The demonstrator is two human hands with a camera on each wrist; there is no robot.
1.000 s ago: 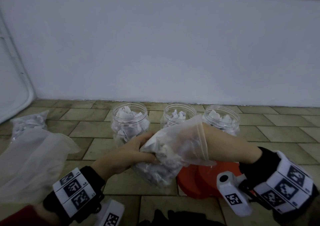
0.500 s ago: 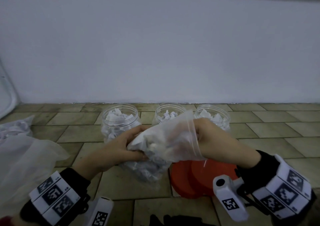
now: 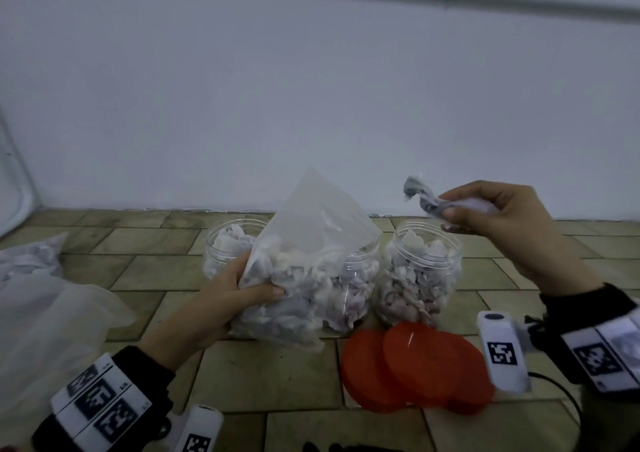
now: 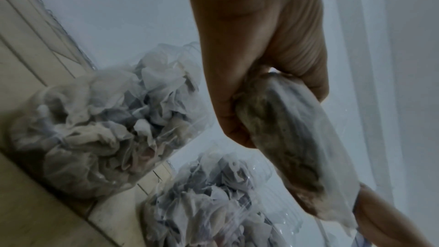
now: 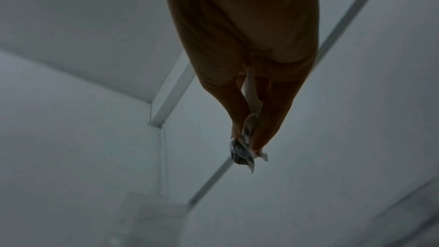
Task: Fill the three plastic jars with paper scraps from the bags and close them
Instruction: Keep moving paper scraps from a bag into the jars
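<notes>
Three clear plastic jars stand in a row on the tiled floor, each holding white paper scraps: the left jar (image 3: 227, 243), the middle jar (image 3: 360, 264) mostly hidden behind the bag, and the right jar (image 3: 420, 271). My left hand (image 3: 239, 289) grips a clear bag of paper scraps (image 3: 304, 271) upright in front of the jars; the left wrist view shows the bag (image 4: 292, 138) in my fingers. My right hand (image 3: 485, 212) pinches a few paper scraps (image 3: 424, 198) in the air above the right jar; in the right wrist view the scraps (image 5: 242, 153) stick out of my fingertips.
Red lids (image 3: 415, 361) lie overlapped on the floor in front of the right jar. A crumpled clear bag (image 3: 48, 313) lies at the left, with another bag of scraps (image 3: 31, 254) behind it. A white wall stands just behind the jars.
My right hand has come out of the bag with scraps and risen above the right jar. The left hand has tipped the bag upright.
</notes>
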